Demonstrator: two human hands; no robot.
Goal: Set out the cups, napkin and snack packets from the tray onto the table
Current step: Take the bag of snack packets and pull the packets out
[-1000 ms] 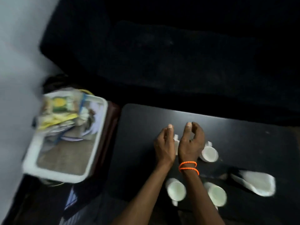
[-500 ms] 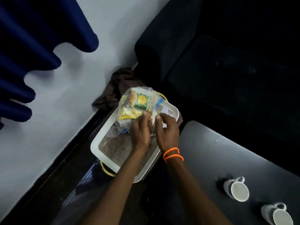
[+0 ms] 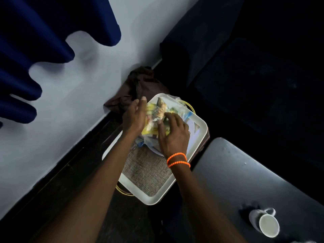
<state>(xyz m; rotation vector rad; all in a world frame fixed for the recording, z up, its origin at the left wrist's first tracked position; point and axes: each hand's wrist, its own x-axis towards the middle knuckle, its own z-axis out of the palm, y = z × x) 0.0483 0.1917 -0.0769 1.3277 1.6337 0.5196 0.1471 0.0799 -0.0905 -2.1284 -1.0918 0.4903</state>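
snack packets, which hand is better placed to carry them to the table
Right hand, probably: its fingers already lie on the snack packets, and the table is on its side. The left hand only flanks them, on the wall side.

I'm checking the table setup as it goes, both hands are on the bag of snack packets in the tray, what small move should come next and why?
Probably close both hands on the bag of snack packets and lift it clear of the tray. The left hand lies flat against its side, the right hand rests on top, and the bag sits in the tray, while a cup already stands on the table.
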